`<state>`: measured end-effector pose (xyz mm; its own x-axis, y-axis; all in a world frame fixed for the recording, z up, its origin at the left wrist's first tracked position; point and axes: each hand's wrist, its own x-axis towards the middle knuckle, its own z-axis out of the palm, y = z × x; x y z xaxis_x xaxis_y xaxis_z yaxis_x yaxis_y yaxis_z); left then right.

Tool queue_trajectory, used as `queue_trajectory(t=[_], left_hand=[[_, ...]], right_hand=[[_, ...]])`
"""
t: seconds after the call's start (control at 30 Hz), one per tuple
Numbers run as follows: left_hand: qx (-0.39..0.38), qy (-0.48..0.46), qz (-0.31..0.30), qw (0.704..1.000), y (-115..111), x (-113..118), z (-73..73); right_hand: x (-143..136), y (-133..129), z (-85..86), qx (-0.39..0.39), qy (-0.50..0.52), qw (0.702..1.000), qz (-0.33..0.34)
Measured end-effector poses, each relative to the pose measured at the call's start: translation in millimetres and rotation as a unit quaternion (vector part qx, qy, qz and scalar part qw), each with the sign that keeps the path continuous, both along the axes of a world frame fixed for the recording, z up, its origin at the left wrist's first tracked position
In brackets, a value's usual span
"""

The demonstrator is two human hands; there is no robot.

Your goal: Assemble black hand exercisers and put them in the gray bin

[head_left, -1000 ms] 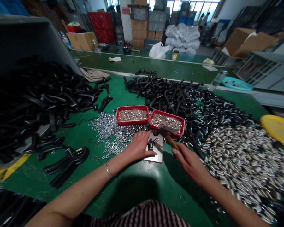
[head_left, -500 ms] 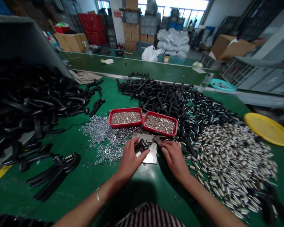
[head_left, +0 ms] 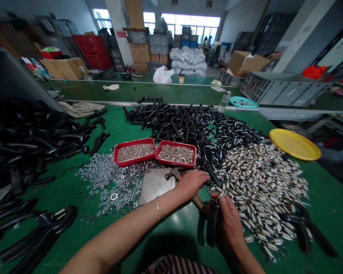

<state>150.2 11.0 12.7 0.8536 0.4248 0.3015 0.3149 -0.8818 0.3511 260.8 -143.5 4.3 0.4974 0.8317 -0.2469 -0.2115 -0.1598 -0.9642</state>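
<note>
My right hand [head_left: 230, 219] is closed round a black handle [head_left: 213, 228], held upright, with metal coil springs at the thumb. To its left, my left hand [head_left: 191, 183] reaches across a wooden-handled hammer [head_left: 199, 203], palm down. Its fingers are bent together at the edge of the small black parts with bolts [head_left: 211, 154]; what lies under the fingertips is hidden. The hammer's head rests over the right side of a flat metal plate [head_left: 157, 186]. Loose metal springs [head_left: 265, 182] lie heaped right of my right hand.
Two red trays [head_left: 134, 163] of small metal pieces stand behind the plate. Metal rings and nuts [head_left: 108, 182] spread to the left. Black handles [head_left: 171, 120] pile up behind and at far left. A yellow plate [head_left: 295, 144] lies at right, a grey crate [head_left: 286, 89] beyond.
Both hands have left the metal plate and moved right. The black part that was over the plate is gone from there; a black handle is now in my right hand. The view has turned right.
</note>
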Motion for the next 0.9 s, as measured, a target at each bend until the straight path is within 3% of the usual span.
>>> queue_trajectory(t=[0.07,0.17,0.27,0.37,0.47,0.53,0.6,0.63,0.77,0.83,0.9], left_hand=[[0.068,0.049,-0.062,0.995,7.7,40.2,-4.5],[0.129,0.129,-0.084,0.980,11.4,83.7,-10.5],[0.155,0.162,-0.081,0.971,12.6,101.1,-11.3],[0.152,0.123,-0.068,0.978,17.3,97.1,-0.9],[0.079,0.010,0.016,0.997,23.8,70.9,22.0],[-0.035,-0.101,0.109,0.988,23.7,38.1,38.2],[-0.177,-0.210,0.180,0.945,16.3,-5.3,47.3],[-0.246,-0.244,0.183,0.920,9.6,-29.2,47.4],[-0.517,-0.287,0.095,0.800,-29.3,-115.8,23.9],[-0.620,-0.272,0.068,0.733,-45.8,-142.5,9.6],[-0.665,-0.278,0.077,0.689,-52.8,-157.2,2.1]], right_hand=[[6.9,-8.4,3.9,-0.007,-0.032,0.999,-0.004],[11.3,-13.8,5.8,-0.015,-0.091,0.996,-0.005],[12.7,-13.8,0.8,-0.028,-0.086,0.996,0.000],[11.2,-11.1,-6.5,-0.029,0.010,0.999,0.023],[8.6,-6.4,-6.3,-0.007,0.081,0.996,0.038],[7.2,-0.6,-0.8,0.001,0.089,0.995,0.040],[5.7,9.8,6.1,0.012,0.108,0.993,0.044],[4.2,17.0,9.3,0.016,0.129,0.990,0.048],[-14.6,55.1,19.1,0.029,0.189,0.978,0.090],[-35.0,74.0,24.2,0.049,0.167,0.974,0.143],[-59.9,89.7,30.7,0.068,0.118,0.963,0.232]])
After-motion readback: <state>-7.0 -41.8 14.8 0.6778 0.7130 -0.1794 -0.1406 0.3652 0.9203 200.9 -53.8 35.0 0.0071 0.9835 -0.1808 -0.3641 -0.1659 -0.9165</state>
